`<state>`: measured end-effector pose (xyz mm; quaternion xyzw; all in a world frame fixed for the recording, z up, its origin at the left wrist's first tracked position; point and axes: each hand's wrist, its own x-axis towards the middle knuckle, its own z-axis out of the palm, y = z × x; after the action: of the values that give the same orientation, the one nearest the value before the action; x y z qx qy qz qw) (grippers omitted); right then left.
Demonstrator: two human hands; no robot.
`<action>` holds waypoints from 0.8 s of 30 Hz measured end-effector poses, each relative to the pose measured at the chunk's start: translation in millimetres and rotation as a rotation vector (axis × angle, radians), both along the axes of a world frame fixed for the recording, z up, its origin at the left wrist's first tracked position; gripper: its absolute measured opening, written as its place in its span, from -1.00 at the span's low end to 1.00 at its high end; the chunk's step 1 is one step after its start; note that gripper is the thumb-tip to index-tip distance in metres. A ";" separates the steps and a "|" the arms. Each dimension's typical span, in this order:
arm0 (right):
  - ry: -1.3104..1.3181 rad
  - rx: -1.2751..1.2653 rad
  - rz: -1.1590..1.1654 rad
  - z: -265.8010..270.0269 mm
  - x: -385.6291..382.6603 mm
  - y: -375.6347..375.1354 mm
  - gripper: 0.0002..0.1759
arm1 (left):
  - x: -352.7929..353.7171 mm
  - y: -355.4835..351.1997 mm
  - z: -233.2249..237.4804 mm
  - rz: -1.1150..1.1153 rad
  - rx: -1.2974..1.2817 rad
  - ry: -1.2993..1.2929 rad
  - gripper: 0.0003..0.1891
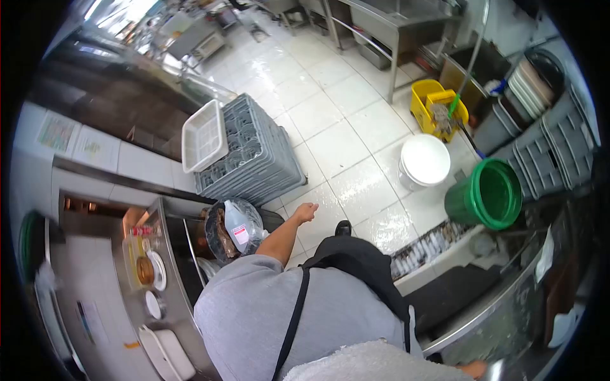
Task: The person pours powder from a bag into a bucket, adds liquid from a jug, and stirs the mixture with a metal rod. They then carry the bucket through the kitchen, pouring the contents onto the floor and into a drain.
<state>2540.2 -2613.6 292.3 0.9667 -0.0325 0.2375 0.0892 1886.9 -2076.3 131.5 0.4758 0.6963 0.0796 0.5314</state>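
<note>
My left hand (306, 213) is stretched out over the tiled floor, its fingers loosely curled and slightly apart, with nothing visible in it. Nearest to it stands a black-lined bin (219, 232) with a large clear plastic jug (237, 223) on top, bearing a white and red label. At the lower right edge, part of my right hand (473, 369) meets a small shiny, pale object (495, 369) whose kind I cannot make out. Its fingers appear closed against that object, beside a metal counter or sink edge (470, 327). A white fluffy cloth (362, 362) lies across the bottom of the view.
Stacked grey glass racks (270, 168) carry a white basket (204, 136). A white bucket (424, 160), green bucket (473, 203) and yellow mop bucket (426, 95) stand on the wet-looking floor (346, 152). A steel counter (130, 298) holds dishes on the left. A floor drain (426, 251) lies right.
</note>
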 end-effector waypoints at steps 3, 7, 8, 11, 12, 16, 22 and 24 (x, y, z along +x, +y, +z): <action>0.186 0.085 -0.216 -39.1 -21.6 -23.7 -0.80 | 4.6 -2.0 4.7 -0.035 0.021 0.085 -0.57; 0.441 0.194 -0.249 -89.3 2.1 -12.6 -0.79 | 7.1 -5.8 5.9 -0.084 -0.054 0.096 -0.55; 0.508 0.253 -0.236 -102.6 10.0 -11.8 -0.79 | 9.2 -9.6 6.0 -0.094 -0.072 0.096 -0.55; 0.671 0.601 -0.243 -130.6 22.9 -20.0 -0.78 | 17.2 -13.2 10.4 -0.102 -0.104 0.097 -0.54; 0.708 0.825 -0.261 -135.9 23.7 -23.8 -0.77 | 18.5 -15.1 9.3 -0.102 -0.127 0.104 -0.54; 0.847 1.686 -0.109 -144.6 24.6 -44.8 -0.76 | 19.1 -16.8 0.9 -0.194 -0.180 0.113 -0.54; 0.947 2.153 0.588 -53.1 -7.8 23.4 -0.73 | 20.8 23.3 -15.1 -0.329 -0.100 0.126 -0.54; 0.902 2.187 0.590 -8.4 -17.1 46.8 -0.82 | 27.0 38.7 -17.7 -0.333 -0.042 0.086 -0.54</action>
<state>2523.1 -2566.8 283.9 0.4981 0.0393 -0.2609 -0.8260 1913.8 -2037.7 113.8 0.5764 0.6314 -0.0446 0.5169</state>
